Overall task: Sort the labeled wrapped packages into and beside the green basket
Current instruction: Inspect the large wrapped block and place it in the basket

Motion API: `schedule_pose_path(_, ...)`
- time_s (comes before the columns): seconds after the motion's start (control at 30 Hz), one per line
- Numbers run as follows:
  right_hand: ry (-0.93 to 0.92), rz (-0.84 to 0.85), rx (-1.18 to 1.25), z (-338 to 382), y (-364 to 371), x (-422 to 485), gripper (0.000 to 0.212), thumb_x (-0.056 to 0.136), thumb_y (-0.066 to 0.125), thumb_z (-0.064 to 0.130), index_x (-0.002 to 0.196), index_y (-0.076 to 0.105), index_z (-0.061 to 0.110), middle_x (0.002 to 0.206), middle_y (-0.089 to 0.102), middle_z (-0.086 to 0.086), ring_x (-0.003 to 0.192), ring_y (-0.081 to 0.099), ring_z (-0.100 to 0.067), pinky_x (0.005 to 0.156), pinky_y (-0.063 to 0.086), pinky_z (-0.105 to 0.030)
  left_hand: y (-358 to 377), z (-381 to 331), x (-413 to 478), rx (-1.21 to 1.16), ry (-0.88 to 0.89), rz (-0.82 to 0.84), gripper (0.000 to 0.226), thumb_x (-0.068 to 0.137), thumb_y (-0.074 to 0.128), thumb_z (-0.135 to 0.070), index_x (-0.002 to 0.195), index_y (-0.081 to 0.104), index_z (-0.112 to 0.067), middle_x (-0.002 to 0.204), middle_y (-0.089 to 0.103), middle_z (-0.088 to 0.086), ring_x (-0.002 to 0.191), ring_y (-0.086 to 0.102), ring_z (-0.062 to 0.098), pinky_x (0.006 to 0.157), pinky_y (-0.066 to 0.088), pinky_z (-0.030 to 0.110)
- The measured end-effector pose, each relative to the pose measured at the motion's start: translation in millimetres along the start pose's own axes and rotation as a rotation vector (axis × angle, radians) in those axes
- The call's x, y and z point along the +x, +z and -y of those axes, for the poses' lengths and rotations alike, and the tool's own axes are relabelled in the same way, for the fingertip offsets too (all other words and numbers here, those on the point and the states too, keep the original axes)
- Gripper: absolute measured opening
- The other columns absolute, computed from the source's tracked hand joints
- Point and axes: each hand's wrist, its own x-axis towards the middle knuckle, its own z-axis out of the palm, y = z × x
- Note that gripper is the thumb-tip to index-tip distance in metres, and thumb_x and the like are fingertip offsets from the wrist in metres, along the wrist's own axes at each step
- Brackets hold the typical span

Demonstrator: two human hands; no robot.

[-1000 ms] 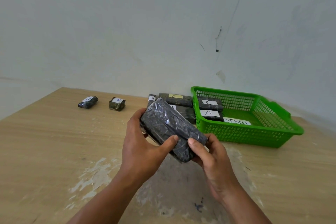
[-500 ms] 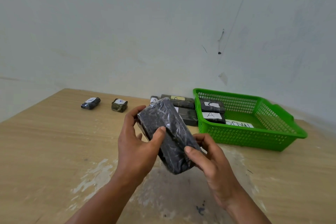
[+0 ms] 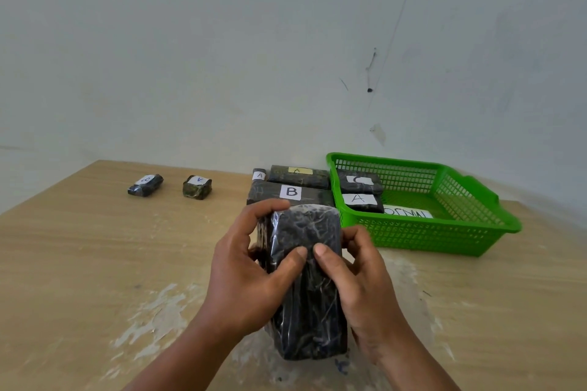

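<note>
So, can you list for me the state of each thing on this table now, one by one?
Large package, held in both hands, no label showing.
Left hand, grips the package's left side.
Right hand, grips its right side.
Green basket, on the table, holding two packages.
C package, lying in the basket.
A package, lying in the basket, nearer.
B package, lying on the table beside the basket.
Far-left small package, lying on the table.
</note>
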Motion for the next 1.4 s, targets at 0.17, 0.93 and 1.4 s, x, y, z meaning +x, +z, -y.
schedule_pose_path(0.17,-0.019,-0.026,0.019,0.4,-0.6,-0.8,0.04,0.077,0.076,0.056,0.098,0.064,0.024,0.105,0.073,-0.002,0.102,0.075,-0.029,0.093,0.058,-0.063,2.6,2.1,-0.6,0.001,0.118,0.013,0.05,0.08,0.08,-0.013,0.125,0.059,-0.019,0.126,0.065,-0.007,0.111,0.071,0.021,0.077,0.065,0.036)
schedule_pose_path(0.93,-0.215,-0.054,-0.39,-26.0,-25.8,14.4,0.073,0.066,0.087,0.029,0.134,0.06,0.031,0.138,0.054,0.013,0.13,0.053,0.001,0.104,0.052,-0.024,-7.6,22.9,13.3,-0.229,-0.156,-0.113,0.053,0.076,0.064,-0.059,0.111,0.06,-0.019,0.102,0.073,-0.004,0.099,0.067,0.008,0.076,0.056,0.021)
schedule_pose_path(1.4,-0.075,0.023,-0.112,-21.7,-29.5,14.9,0.069,0.081,0.076,0.032,0.144,0.051,0.042,0.137,0.065,0.006,0.121,0.067,-0.009,0.087,0.061,-0.026,-9.7,22.0,17.7,-0.147,-0.29,-0.19,0.028,0.092,0.073,-0.011,0.113,0.058,-0.023,0.104,0.071,-0.009,0.084,0.074,0.01,0.061,0.058,0.02)
